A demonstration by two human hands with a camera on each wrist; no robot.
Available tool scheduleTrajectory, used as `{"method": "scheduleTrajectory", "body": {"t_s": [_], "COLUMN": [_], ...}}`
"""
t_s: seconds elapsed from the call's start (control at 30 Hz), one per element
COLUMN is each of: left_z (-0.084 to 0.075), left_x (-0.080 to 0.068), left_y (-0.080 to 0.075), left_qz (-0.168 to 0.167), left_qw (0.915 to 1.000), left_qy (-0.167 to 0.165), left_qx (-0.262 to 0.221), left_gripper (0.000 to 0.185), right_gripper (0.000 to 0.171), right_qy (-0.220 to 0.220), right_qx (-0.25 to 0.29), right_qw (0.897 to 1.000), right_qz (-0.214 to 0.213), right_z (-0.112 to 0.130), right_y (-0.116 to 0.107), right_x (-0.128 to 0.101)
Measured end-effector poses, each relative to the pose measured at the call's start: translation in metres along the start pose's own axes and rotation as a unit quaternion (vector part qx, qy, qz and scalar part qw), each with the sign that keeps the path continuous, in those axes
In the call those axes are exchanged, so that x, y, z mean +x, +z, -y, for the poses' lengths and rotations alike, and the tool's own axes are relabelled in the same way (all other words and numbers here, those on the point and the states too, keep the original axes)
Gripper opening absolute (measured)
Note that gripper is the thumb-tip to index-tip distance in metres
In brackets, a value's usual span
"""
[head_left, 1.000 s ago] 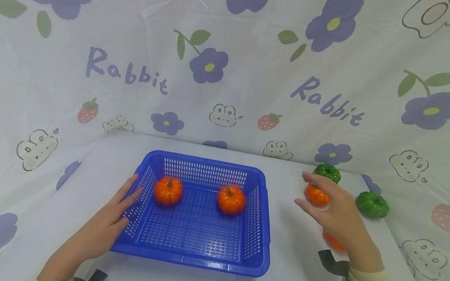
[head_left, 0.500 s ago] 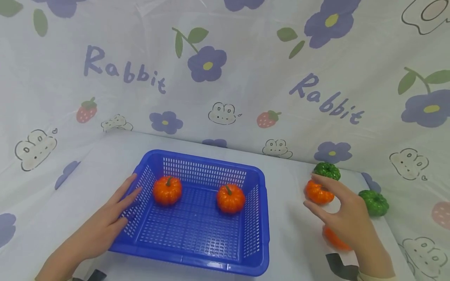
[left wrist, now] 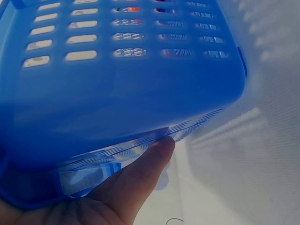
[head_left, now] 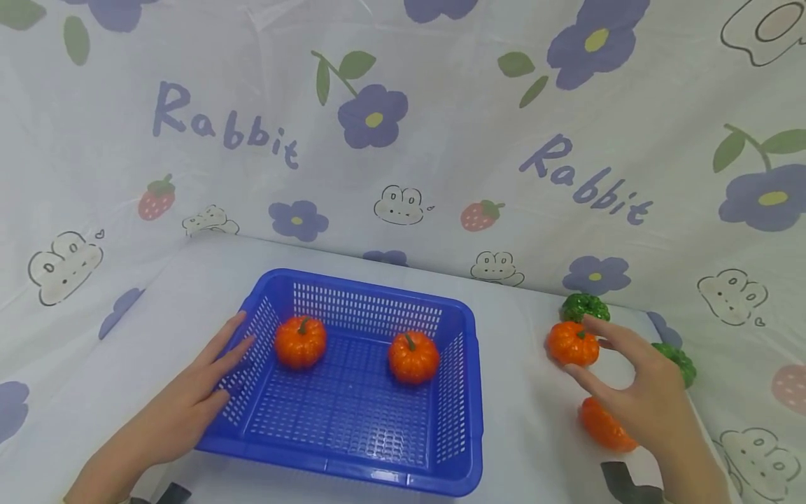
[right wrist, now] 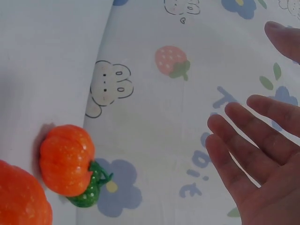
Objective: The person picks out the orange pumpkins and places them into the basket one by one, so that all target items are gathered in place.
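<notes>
While left hand (head_left: 189, 406) stays flat on basket (head_left: 466, 392), right hand (head_left: 648, 395), open, empty, drifted right off orange pumpkin (head_left: 571, 343).

head: high, forward-down | wrists: close, low | shared: basket (head_left: 352, 392), pumpkins (right wrist: 66, 159)

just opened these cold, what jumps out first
A bright blue basket sits mid-table with two orange pumpkins inside, the left hand resting against its left wall. To its right, the open right hand hovers by a loose orange pumpkin, with green pumpkins behind.
</notes>
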State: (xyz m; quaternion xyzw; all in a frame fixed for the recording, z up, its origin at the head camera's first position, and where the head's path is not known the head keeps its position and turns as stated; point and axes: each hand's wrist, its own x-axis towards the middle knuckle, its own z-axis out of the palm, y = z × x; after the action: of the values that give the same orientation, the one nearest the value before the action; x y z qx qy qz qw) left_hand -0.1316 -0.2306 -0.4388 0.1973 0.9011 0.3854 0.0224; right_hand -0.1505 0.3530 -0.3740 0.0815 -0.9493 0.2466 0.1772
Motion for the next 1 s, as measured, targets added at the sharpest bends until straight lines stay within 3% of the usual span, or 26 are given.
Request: {"method": "scheduleTrajectory", "body": {"t_s": [0.3,1.0], "left_z": [0.002,0.000], "left_x": [-0.001,-0.001], "left_y": [-0.001,-0.001], "left_qz": [-0.004,-0.005], "left_qw": [0.9999,0.9998], "left_qy": [0.009,0.015], "left_qx": [0.006,0.008], "left_gripper": [0.069,0.069], "right_gripper": [0.076,0.075], "right_qy": [-0.031,0.004], "right_qx": [0.002,-0.023], "right_qw": [0.999,0.999], "right_qz": [-0.040,-0.046], "right_z": [-0.007,-0.018], "right_y": [-0.004,-0.021], "right_x": [-0.003,-0.017]}}
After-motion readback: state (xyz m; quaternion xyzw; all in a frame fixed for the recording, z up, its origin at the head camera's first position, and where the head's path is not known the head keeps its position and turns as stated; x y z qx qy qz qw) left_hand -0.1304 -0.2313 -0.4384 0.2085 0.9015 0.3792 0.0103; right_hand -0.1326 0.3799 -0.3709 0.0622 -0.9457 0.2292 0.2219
